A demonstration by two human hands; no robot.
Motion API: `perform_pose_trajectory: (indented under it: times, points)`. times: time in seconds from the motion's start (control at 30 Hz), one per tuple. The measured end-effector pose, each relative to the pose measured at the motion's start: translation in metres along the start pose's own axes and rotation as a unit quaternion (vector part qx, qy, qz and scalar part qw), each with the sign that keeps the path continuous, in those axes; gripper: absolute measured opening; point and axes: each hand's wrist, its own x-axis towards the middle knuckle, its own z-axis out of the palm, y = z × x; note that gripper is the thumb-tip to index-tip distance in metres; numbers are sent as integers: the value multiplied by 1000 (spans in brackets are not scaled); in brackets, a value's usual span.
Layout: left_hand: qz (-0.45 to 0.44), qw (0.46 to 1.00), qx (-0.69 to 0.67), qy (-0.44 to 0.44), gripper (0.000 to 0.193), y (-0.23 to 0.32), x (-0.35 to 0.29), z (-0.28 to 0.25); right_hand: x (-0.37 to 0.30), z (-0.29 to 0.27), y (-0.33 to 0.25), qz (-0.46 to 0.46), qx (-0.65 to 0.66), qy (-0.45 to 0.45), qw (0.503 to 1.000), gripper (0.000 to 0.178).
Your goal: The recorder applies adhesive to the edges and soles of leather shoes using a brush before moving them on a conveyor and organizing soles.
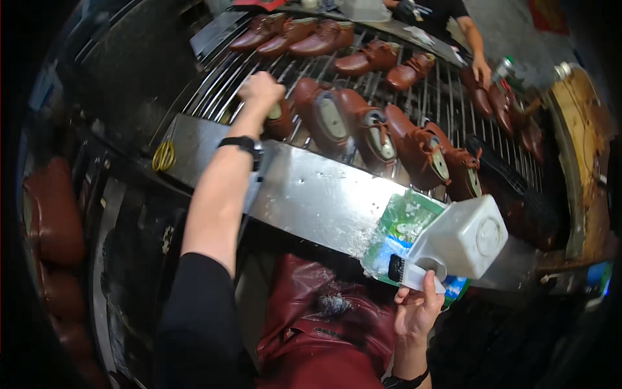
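My left hand (261, 93) reaches over the metal rack, its fingers curled closed beside a brown leather shoe (280, 122); what they grip is hidden behind the hand. In my right hand (418, 312), low at the bench's near edge, is a small brush (413, 275) with a white handle and short black bristles pointing left. The brush is over a green and blue printed sheet (403, 223), smeared with white residue. Beside it, a white square plastic container (470, 236) lies tipped on its side. Several brown lace-up shoes (376, 137) stand in a row on the rack.
The slatted rack (243, 71) holds more brown shoes (322, 37) farther back. A bare metal plate (311, 188) fronts it. Yellow-handled scissors (164, 155) lie at its left corner. At the far right, another person's hand (481, 71) touches a shoe. Brown shoes (58, 214) also fill the left edge.
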Motion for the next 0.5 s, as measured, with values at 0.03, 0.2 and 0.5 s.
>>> perform_pose_trajectory:
  times: [0.03,0.2,0.5]
  points:
    - [19,1000,-1,-5,65,-9,6,8,-2,5,3,5,-10,4,1000,21]
    - [-16,982,-139,124,101,-34,-79,3,2,3,16,-28,-68,-32,997,24]
    - [-11,909,124,399,7,-296,-536,-139,51,-58,37,42,-35,-224,973,40]
